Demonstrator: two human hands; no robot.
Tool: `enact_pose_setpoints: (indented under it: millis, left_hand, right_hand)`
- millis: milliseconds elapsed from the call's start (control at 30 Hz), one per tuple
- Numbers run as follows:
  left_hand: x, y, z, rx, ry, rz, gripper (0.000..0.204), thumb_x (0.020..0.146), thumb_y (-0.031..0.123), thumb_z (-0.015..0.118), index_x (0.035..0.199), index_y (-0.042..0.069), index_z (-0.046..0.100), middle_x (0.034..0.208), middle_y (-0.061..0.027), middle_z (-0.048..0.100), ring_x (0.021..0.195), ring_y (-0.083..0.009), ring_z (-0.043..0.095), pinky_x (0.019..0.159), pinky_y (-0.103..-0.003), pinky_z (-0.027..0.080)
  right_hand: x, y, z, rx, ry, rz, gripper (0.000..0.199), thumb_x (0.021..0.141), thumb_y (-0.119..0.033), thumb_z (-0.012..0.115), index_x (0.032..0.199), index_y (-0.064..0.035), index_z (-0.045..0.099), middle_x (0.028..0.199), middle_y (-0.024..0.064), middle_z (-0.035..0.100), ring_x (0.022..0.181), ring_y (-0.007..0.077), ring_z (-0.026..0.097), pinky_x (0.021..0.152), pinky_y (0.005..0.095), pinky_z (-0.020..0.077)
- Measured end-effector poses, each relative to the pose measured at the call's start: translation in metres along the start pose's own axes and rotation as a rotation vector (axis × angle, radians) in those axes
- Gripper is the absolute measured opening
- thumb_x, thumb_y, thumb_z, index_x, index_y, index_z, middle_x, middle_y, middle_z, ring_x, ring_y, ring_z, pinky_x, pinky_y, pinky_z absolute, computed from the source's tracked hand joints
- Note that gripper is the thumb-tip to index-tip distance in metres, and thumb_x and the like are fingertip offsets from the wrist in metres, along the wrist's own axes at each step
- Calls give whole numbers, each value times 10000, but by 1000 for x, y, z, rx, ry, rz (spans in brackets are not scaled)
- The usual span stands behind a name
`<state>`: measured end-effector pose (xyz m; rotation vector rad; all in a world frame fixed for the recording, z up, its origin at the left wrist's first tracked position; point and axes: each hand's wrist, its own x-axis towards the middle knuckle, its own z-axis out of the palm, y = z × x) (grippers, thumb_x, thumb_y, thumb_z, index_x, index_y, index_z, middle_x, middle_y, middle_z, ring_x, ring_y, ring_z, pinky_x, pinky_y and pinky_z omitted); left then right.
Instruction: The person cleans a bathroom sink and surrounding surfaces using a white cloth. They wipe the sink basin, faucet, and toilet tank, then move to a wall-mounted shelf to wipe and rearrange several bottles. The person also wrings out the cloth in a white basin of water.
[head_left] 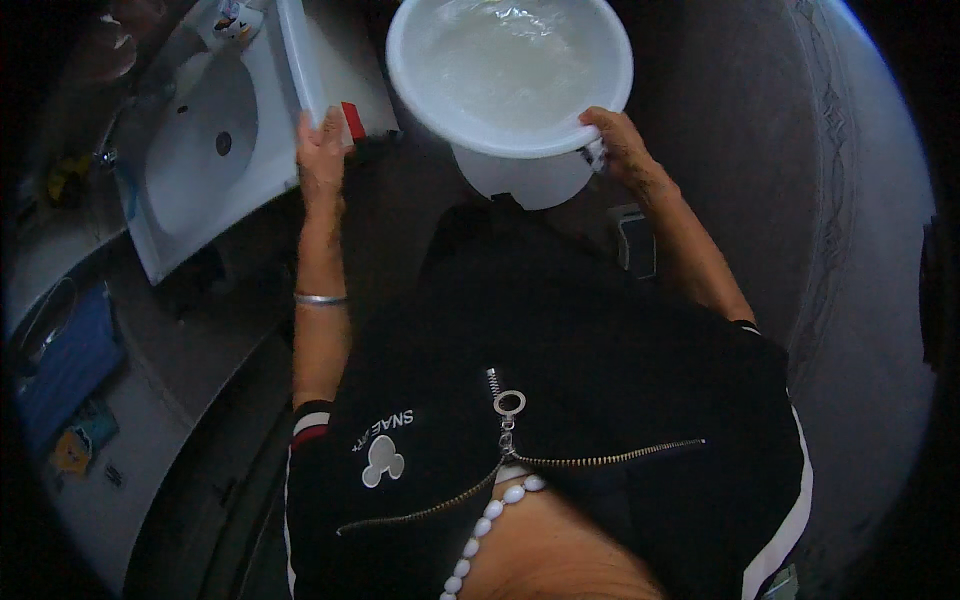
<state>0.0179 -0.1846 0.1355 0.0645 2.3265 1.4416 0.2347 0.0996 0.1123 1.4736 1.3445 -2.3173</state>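
My right hand (622, 146) is closed on the right rim of a round white basin (425, 115), its thumb on top of the edge. Clear, rippled water (510, 50) fills much of the basin. A small dark-and-white patch (595, 155) shows under my right fingers; I cannot make out what it is. My left hand (321, 155) is closed on the near end of a long white panel (300, 55), which looks like a raised lid. Beside that hand lies a pale surface with a red label (352, 120). The basin sits over another white, rounded vessel (525, 185), partly hidden.
A white sink (185, 215) with a drain stands at the left, with a printed cup (238, 20) at its far edge. A blue item (70, 360) lies lower left. A grey box-like object (636, 243) is beneath my right forearm. A tiled wall (880, 250) rises at the right.
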Motion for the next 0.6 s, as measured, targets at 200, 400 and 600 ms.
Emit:
enact_pose_setpoints:
  millis: [200, 400, 600]
  left_hand:
    - [24, -74, -34, 853, 443, 196, 616, 837, 365, 488, 1272, -48, 349, 1279, -266, 370, 1183, -382, 359, 1001, -430, 261]
    - [37, -80, -45, 1257, 435, 467, 495, 816, 221, 406, 1277, 43, 394, 1321, -264, 310, 1232, -388, 292, 1014, -469, 227]
    - [59, -87, -61, 933, 126, 706, 537, 780, 152, 416, 1313, 112, 359, 1399, -184, 221, 1268, -394, 222, 1000, -584, 143]
  right_hand:
    - [56, 50, -74, 92, 47, -88, 499, 679, -166, 597, 1099, 55, 442, 868, 127, 544, 729, 220, 537, 585, 364, 444]
    - [108, 117, -87, 144, 175, 33, 376, 685, -184, 619, 995, 4, 522, 796, 76, 553, 655, 191, 519, 583, 314, 416]
    - [144, 195, -92, 115, 198, 86, 568, 675, -158, 643, 1210, -71, 472, 1089, 116, 551, 983, 240, 517, 886, 428, 371]
